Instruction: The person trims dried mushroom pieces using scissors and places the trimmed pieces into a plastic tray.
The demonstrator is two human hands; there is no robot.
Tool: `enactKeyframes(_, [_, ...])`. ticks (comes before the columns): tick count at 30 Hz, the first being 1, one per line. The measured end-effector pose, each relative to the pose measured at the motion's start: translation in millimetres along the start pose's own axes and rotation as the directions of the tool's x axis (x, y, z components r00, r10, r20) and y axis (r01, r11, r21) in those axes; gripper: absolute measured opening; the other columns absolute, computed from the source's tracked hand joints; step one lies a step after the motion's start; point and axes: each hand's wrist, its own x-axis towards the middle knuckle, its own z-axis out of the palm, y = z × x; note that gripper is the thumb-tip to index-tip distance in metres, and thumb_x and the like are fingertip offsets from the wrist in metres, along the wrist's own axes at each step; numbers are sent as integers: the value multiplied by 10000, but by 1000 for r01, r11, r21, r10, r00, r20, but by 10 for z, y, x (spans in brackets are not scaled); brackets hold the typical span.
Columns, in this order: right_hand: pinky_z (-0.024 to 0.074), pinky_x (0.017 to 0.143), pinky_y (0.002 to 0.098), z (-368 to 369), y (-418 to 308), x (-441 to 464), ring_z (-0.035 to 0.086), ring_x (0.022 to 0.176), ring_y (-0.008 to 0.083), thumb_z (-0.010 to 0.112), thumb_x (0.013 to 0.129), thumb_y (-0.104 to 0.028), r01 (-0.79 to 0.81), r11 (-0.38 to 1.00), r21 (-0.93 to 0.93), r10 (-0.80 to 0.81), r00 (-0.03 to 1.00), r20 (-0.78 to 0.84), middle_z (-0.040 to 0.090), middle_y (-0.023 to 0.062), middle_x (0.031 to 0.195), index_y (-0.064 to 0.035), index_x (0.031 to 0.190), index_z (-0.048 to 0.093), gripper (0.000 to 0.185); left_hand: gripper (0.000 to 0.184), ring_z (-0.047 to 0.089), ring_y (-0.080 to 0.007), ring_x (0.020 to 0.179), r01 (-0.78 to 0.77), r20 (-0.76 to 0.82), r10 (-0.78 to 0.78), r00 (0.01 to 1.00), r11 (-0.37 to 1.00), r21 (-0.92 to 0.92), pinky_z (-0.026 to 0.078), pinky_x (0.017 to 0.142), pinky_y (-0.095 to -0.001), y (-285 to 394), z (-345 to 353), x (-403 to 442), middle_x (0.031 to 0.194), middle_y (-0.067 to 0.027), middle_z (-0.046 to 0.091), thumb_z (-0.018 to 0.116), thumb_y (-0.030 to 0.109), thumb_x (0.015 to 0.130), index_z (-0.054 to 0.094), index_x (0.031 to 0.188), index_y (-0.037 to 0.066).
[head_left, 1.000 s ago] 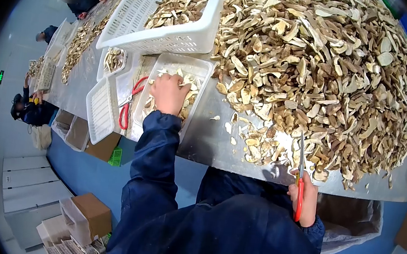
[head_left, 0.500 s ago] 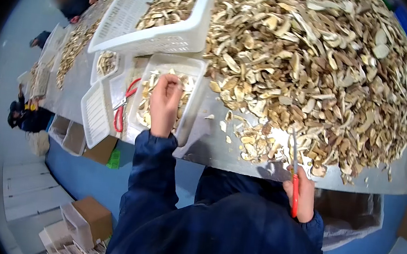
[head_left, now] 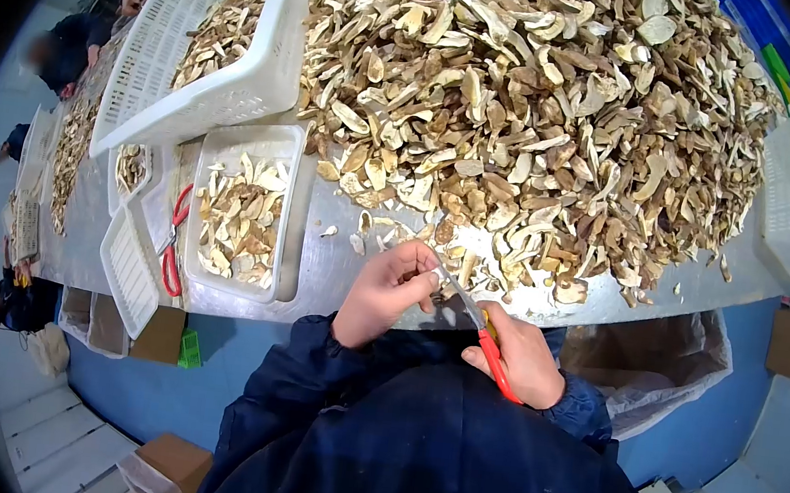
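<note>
My left hand is closed in a pinch above the table's near edge; what lies between its fingertips is too small to make out. My right hand grips red-handled scissors, whose blades point up and left to the left fingertips. Just beyond both hands spreads a large heap of dried mushroom slices, with loose slices at its near edge. To the left, a white tray holds more slices.
A big white slotted basket with slices stands behind the tray. Another pair of red scissors lies beside a small white ribbed tray. A lined bin sits below the table at right. Other people work far left.
My left hand has moved from above the white tray to the right, up to the scissors. The scissors have tilted to the left. The whole view has shifted.
</note>
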Motion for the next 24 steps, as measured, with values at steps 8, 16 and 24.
enactKeyframes(8, [451, 549, 465, 92, 88, -45, 595, 609, 422, 689, 834, -405, -41, 999, -8, 40, 998, -42, 575, 207, 615, -5, 1036, 497, 487, 155, 549, -94, 702, -188, -460, 375, 805, 897, 401, 465, 586, -248, 131, -927, -230, 821, -16, 582, 613, 67, 874, 608, 1023, 26])
enactKeyframes(16, [466, 568, 429, 0, 208, -107, 606, 622, 405, 706, 827, -362, -161, 987, -4, 158, 972, -176, 576, 200, 626, 16, 1127, 508, 521, 171, 592, -297, 901, -80, 19, 768, 640, 41, 996, 462, 821, -387, 15, -782, 338, 913, -122, 651, 712, 140, 767, 708, 910, 47])
enactKeyframes(24, [459, 585, 429, -78, 204, -187, 601, 631, 408, 700, 834, -351, -162, 986, 41, 166, 970, -176, 567, 201, 646, 30, 1113, 501, 513, 236, 520, -302, 869, 59, -61, 638, 768, 24, 998, 420, 746, -415, -178, -289, 841, 858, -106, 550, 744, 246, 745, 636, 817, 49])
